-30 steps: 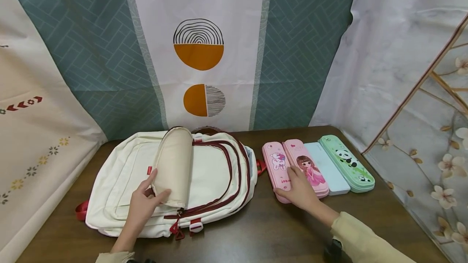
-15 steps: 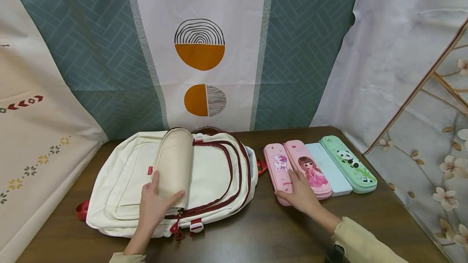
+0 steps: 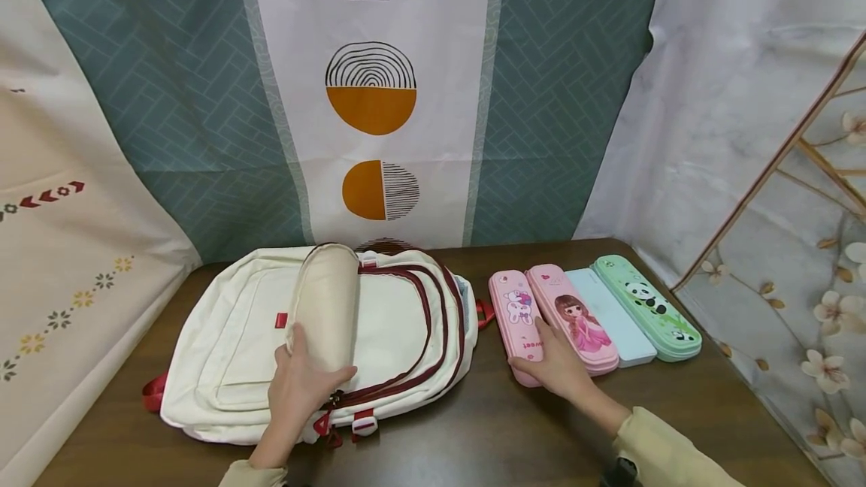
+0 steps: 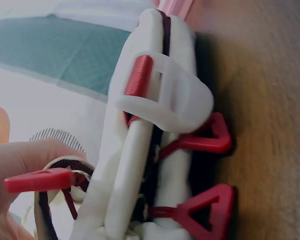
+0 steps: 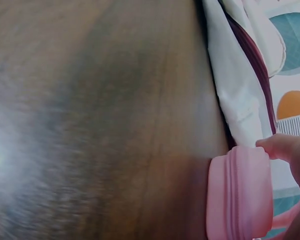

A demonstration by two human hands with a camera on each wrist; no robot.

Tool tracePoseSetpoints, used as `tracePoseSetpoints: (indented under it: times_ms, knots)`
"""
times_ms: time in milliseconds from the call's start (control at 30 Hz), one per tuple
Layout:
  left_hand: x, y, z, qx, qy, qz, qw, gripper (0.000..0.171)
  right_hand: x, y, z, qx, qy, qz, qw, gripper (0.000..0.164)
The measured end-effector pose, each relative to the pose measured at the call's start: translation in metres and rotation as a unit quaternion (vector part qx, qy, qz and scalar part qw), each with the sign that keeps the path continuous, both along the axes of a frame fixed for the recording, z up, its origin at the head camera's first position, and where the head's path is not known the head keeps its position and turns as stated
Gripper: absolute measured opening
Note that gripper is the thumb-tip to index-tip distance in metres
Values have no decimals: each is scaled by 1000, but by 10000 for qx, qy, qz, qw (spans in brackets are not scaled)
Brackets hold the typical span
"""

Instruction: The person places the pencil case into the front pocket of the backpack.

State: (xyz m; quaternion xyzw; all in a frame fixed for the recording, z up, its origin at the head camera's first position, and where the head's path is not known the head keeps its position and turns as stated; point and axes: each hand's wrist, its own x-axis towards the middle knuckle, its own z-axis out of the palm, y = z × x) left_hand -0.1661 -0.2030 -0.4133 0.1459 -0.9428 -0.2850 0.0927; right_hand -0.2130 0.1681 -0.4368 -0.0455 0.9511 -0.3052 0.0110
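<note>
A: Where does the left grip (image 3: 300,382) lie?

B: Its thumb and fingers are spread apart against the rolled, tube-like flap of beige cloth (image 3: 329,307). This flap is folded back on the white fabric backpack with dark red zips (image 3: 395,322), which rests flat on the dark brown wood-grained surface (image 3: 467,449).

A: And the right grip (image 3: 560,367)?

B: This one pinches the slim pink case with a printed rabbit (image 3: 519,314), thumb on one long side, fingers on the other. The case lies on the surface, just beside the backpack. Its ends are rounded, its shell looks smooth, and a ridged seam runs along its side.

A: Which things lie near it?

B: In a row to its right: the pink case with a printed girl (image 3: 573,322), also rounded; the flat pale-blue box with straight edges (image 3: 609,318); the mint-green case with a panda (image 3: 652,310).

A: And the left wrist view?

B: There I see the white plastic buckle (image 4: 190,97) on a red ribbed strap (image 4: 139,77), and red triangular zip pulls (image 4: 225,212).
</note>
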Motion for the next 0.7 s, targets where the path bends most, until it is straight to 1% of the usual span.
tracePoseSetpoints:
  times_ms: [67, 167, 200, 300, 400, 533, 633, 700]
  knots:
    - [0, -2, 0, 14, 27, -14, 10000, 110, -1, 0, 0, 29, 76, 16, 10000, 94]
    - [-2, -5, 3, 204, 105, -65, 9997, 103, -4, 1, 1, 23, 245, 54, 9997, 89]
    - [-2, -6, 3, 313, 139, -85, 9994, 101, -5, 1, 2, -22, 286, 65, 9996, 88]
    - [-3, -8, 6, 847, 259, -222, 9958, 97, -5, 3, 3, -150, 340, 52, 9993, 85]
    - [-2, -11, 8, 1529, 216, -307, 9875, 96, -5, 4, 5, -370, 268, -42, 9989, 84]
    - [-2, -16, 13, 2360, 19, -325, 9712, 97, -5, 7, 12, -523, 99, -271, 9982, 85]
    - [-2, -20, 16, 2732, -49, -400, 9611, 97, -7, 11, 20, -524, 79, -358, 9980, 85]
    - [-3, -22, 16, 2853, -29, -459, 9573, 97, -8, 13, 27, -552, 125, -357, 9978, 85]
